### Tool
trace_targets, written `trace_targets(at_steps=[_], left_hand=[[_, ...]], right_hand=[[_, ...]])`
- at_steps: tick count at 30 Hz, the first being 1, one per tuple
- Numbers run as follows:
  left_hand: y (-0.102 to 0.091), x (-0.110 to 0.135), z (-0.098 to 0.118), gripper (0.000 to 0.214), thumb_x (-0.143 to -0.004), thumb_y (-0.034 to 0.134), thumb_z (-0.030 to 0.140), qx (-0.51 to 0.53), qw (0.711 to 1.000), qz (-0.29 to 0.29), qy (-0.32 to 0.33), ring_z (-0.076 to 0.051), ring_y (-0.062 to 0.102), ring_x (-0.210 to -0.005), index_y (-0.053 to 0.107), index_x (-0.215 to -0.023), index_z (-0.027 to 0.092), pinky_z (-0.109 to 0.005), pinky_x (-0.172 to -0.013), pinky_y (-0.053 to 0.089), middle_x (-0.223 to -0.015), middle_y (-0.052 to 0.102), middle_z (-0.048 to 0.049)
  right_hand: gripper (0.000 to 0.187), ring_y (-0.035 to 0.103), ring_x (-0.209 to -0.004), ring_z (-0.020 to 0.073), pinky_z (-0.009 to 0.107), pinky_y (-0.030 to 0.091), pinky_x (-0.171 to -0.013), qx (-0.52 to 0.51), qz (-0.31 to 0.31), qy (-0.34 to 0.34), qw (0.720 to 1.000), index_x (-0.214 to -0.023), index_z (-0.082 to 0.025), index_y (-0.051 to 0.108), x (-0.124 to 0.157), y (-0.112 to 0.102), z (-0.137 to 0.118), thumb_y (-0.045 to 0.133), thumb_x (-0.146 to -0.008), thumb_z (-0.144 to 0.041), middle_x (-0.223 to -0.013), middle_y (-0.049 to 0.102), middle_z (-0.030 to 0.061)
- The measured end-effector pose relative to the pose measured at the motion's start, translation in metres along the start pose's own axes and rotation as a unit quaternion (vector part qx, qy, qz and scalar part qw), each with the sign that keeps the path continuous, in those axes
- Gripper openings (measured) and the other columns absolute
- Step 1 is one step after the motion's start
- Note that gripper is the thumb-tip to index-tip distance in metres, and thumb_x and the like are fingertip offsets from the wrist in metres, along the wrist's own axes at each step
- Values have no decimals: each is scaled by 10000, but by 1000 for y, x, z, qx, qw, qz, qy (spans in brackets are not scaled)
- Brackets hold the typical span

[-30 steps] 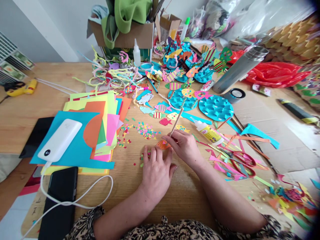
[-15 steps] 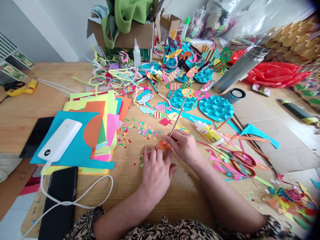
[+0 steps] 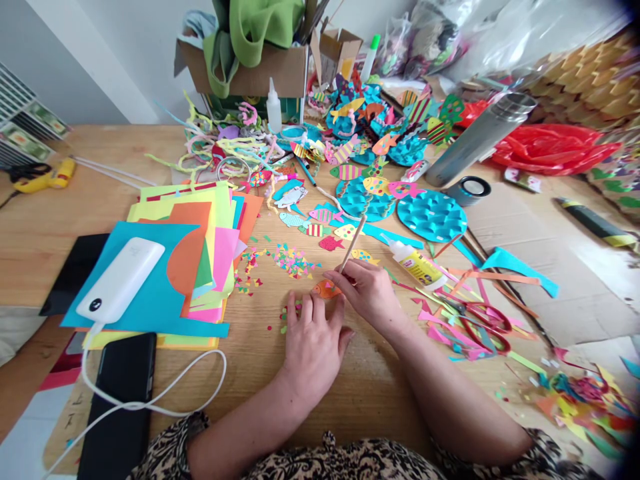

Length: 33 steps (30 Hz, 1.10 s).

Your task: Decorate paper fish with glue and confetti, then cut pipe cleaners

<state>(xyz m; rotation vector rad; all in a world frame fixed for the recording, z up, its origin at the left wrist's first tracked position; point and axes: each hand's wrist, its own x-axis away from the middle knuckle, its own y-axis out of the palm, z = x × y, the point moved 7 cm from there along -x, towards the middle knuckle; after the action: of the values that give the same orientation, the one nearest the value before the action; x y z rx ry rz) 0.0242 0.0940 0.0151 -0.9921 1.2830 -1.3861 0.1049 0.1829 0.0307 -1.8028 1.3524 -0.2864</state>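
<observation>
My left hand [image 3: 313,343] lies flat on the wooden table [image 3: 310,393], fingers stretched out, its fingertips touching a small orange paper fish [image 3: 324,289]. My right hand [image 3: 367,293] is closed on a thin wooden stick [image 3: 353,243], held like a pen, with its lower tip at the orange fish. Tiny coloured paper bits [image 3: 293,261] lie scattered just beyond the fish. A white glue bottle [image 3: 416,263] lies on its side right of my right hand.
A stack of coloured paper [image 3: 193,260] carries a white power bank [image 3: 120,280]; a black phone [image 3: 120,407] lies below. Paper fish and blue discs [image 3: 431,215] fill the back. Red scissors [image 3: 487,327] sit among paper scraps at right, and a cardboard box [image 3: 250,67] stands behind.
</observation>
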Motion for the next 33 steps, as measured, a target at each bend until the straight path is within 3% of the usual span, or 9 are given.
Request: trace_targets(at_steps=[33], left_hand=[[-2,-1,0,565,-881,577,467,8,1000,5,-2,-304,452,-1089,481,-1391,243,-570,-1049,343,-1070,521,-110]], right_hand=[[439,406,-496,95,243,338,-509,-29,40,46,998,-558,-197,456,2,-4,9,570,-911,-432,-525,490,-28]])
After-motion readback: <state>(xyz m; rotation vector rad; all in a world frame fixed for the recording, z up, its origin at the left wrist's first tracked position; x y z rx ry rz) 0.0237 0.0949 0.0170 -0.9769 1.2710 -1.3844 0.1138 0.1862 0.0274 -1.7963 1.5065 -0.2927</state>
